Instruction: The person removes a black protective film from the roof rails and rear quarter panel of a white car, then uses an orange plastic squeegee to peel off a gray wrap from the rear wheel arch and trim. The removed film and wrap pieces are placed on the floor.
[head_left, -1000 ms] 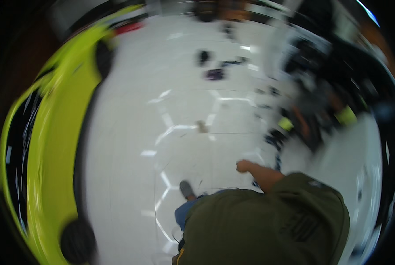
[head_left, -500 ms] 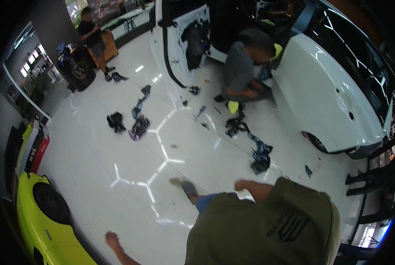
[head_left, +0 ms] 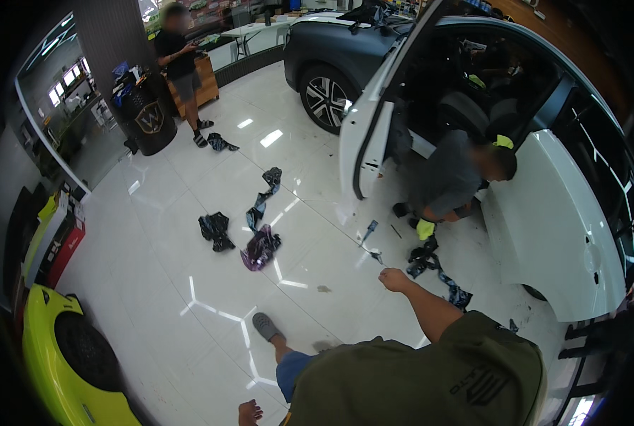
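Note:
My right hand [head_left: 393, 280] is held out over the tiled floor with its fingers curled in, and nothing shows in it. Beyond it on the floor lie a small dark scrap [head_left: 376, 257] and a blue-grey strip [head_left: 368, 231]. Low at the lower edge, my left hand [head_left: 250, 412] hangs with its fingers loosely bent and apart, holding nothing. A dark crumpled film strip [head_left: 459, 295] lies to the right of my right hand. My grey shoe [head_left: 267, 326] is on the floor between my hands.
A person in grey [head_left: 448, 177] crouches beside a car with an open white door [head_left: 366, 142]. White rear door [head_left: 565, 234] stands at right. Crumpled film [head_left: 262, 248] litters the floor. Another person [head_left: 178, 57] stands near a black drum [head_left: 146, 121]. A yellow-green car [head_left: 68, 355] is at left.
My view has shifted, bringing more of the car into sight. My right arm has stretched further forward. My left hand now appears nearer my body. The crouching person leans closer to the white rear door.

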Motion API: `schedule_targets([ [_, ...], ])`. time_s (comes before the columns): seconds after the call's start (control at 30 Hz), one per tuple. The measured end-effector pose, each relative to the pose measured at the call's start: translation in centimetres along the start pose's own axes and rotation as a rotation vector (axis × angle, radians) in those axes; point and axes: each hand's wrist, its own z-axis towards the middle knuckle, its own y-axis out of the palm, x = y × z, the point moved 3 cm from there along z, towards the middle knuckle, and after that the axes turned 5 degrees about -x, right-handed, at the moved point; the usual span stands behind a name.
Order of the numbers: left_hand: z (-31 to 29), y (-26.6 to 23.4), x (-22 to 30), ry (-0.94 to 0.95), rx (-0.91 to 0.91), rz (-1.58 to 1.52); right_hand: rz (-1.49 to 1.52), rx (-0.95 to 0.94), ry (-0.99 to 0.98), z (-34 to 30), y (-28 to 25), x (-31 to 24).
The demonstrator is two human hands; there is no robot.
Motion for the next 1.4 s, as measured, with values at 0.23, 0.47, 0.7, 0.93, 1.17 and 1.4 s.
schedule_targets([
  [0.23, 7.1, -2.6, 23.9, 0.292, -0.023, 0.340, -0.281, -0.523, 0.025, 10.8, 7.1, -10.0],
  [0.47, 9.8, -1.8, 55.4, 0.318, -0.001, 0.515, 0.134, -0.172, -0.026, 22.2, -2.9, -24.2],
  [0.7, 12.1, 9.6, 78.5, 0.432, 0.000, 0.487, -0.056, -0.507, 0.093, 40.2, -3.7, -19.4],
  [0.93, 9.8, 24.9, 90.5, 0.411, -0.177, 0.762, 0.204, -0.037, 0.116, 57.6, -20.1, -17.6],
  [1.17, 15.4, 34.1, 107.3, 0.465, -0.086, 0.918, 0.649, 0.263, 0.158, 68.1, -34.7, -16.6],
  [1.4, 16.3, 57.2, 127.6, 0.983, 0.025, 1.391, 0.396, 0.007, 0.384, 72.4, -33.8, -5.0],
])
